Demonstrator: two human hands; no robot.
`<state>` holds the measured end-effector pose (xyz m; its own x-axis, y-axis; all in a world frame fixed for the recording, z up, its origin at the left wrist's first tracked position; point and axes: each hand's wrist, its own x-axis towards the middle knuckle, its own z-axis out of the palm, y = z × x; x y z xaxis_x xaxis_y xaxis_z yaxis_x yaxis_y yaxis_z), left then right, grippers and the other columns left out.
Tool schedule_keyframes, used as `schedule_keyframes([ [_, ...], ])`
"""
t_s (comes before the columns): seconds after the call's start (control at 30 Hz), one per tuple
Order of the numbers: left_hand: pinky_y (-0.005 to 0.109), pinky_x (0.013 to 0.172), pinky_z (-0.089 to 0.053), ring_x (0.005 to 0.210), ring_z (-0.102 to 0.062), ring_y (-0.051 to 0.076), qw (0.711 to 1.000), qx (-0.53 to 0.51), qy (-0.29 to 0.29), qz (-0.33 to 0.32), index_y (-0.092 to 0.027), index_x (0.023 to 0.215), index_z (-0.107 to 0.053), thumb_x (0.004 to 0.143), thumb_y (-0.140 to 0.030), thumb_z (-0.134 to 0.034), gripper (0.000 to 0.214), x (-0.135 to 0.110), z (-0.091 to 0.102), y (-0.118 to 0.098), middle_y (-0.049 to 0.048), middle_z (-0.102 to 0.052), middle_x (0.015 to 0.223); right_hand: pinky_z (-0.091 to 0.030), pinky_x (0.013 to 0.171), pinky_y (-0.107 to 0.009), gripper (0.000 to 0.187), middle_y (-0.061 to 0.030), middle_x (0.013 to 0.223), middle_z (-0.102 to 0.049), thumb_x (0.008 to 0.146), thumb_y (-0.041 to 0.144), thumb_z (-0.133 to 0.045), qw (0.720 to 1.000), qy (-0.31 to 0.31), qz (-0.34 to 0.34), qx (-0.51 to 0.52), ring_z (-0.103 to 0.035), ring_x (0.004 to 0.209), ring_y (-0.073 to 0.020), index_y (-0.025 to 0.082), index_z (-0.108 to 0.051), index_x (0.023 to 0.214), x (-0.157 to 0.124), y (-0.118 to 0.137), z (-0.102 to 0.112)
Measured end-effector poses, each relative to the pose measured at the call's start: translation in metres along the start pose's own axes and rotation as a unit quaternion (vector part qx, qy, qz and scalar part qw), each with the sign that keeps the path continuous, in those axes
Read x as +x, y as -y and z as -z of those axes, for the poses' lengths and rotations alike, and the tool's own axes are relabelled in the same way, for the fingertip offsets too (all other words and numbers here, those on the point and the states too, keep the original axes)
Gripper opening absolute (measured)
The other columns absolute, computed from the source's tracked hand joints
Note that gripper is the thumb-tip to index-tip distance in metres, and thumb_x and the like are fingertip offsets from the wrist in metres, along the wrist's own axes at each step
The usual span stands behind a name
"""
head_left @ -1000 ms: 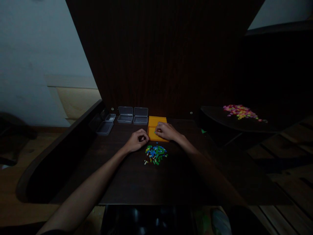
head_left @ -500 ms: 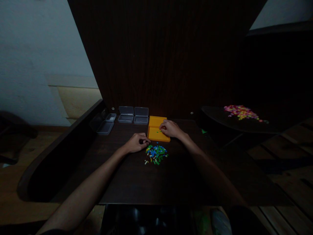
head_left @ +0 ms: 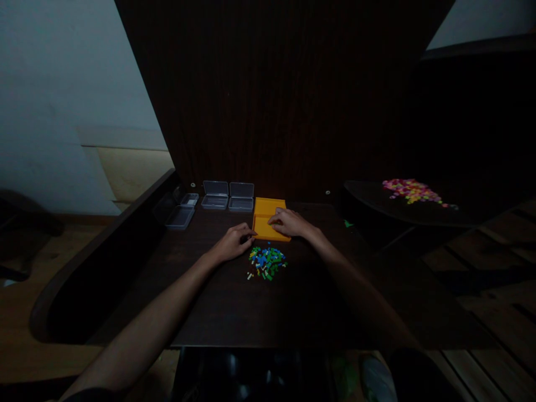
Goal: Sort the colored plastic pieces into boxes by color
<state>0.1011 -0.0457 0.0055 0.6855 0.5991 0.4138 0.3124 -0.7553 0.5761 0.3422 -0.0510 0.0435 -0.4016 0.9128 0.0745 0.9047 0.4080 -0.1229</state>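
A shallow yellow box (head_left: 262, 225) lies with its lid folded back on the dark wooden desk. My right hand (head_left: 288, 222) is over its inside, the fingertips pinched together low against the floor of the box. What those fingertips hold, if anything, is hidden. At the front left corner of the box, my left hand (head_left: 234, 242) has its thumb and forefinger curled onto the edge. Just in front of the box is a loose pile of small toy building bricks (head_left: 268, 262), mostly green and blue, with some white and yellow ones.
Two clear plastic cases (head_left: 215, 201) stand with lids up left of the yellow box, and more clear cases (head_left: 181, 216) lie farther left. A raised side board (head_left: 100, 257) bounds the desk. Pink and yellow small pieces (head_left: 412, 191) are heaped on a shelf at right.
My right hand has shifted slightly left and down in the yellow box, covering the small green pieces that showed there. The left fingertips have moved up onto the box corner.
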Motion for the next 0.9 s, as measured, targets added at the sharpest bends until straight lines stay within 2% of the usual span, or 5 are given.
schedule_keyframes([
  [0.2,0.025,0.072,-0.045,0.077,-0.058,0.014,1.0,0.007,0.014,-0.008,-0.017,0.102,-0.068,0.087,-0.022,-0.052,0.023,-0.001,0.0,0.0,0.0032,-0.06,0.081,-0.039,0.069,-0.024,0.03,-0.0061,0.09,-0.065,0.082,0.017,-0.06,0.999,-0.015,0.008,0.036,-0.056,0.079,-0.0159,0.019,-0.07,0.109,-0.003,-0.005,0.024],
  [0.37,0.024,0.071,-0.044,0.074,-0.057,0.013,1.0,0.01,0.003,-0.01,-0.016,0.103,-0.068,0.085,-0.021,-0.054,0.024,0.0,0.003,-0.005,0.0021,-0.059,0.078,-0.032,0.059,-0.022,0.019,-0.0012,0.073,-0.063,0.08,0.016,-0.06,0.994,0.02,0.064,0.089,-0.05,0.062,-0.0109,0.016,-0.073,0.094,-0.018,0.014,0.038],
  [0.53,0.022,0.065,-0.042,0.067,-0.055,0.011,1.0,-0.005,0.027,-0.015,-0.015,0.087,-0.072,0.081,-0.019,-0.057,0.017,-0.001,0.002,-0.007,0.0013,-0.057,0.071,-0.031,0.056,-0.021,0.015,0.0016,0.063,-0.058,0.08,0.017,-0.061,0.981,0.05,0.097,0.161,-0.048,0.056,-0.009,0.015,-0.073,0.09,-0.048,0.024,0.024],
  [0.67,0.021,0.059,-0.039,0.06,-0.052,0.01,0.999,-0.009,0.053,-0.009,-0.015,0.087,-0.074,0.078,-0.016,-0.056,0.02,-0.001,0.002,-0.007,0.0006,-0.057,0.067,-0.034,0.057,-0.021,0.018,-0.0011,0.068,-0.062,0.081,0.022,-0.06,0.973,0.026,0.087,0.212,-0.048,0.057,-0.0099,0.014,-0.072,0.092,-0.072,0.019,0.003],
  [0.9,0.02,0.057,-0.037,0.055,-0.05,0.009,0.997,-0.015,0.075,0.011,-0.013,0.085,-0.074,0.078,-0.017,-0.054,0.022,0.0,0.004,-0.009,0.0006,-0.059,0.064,-0.034,0.058,-0.021,0.02,-0.0014,0.069,-0.063,0.086,0.027,-0.055,0.974,-0.007,0.074,0.213,-0.049,0.059,-0.0103,0.015,-0.072,0.089,-0.082,0.021,-0.016],
])
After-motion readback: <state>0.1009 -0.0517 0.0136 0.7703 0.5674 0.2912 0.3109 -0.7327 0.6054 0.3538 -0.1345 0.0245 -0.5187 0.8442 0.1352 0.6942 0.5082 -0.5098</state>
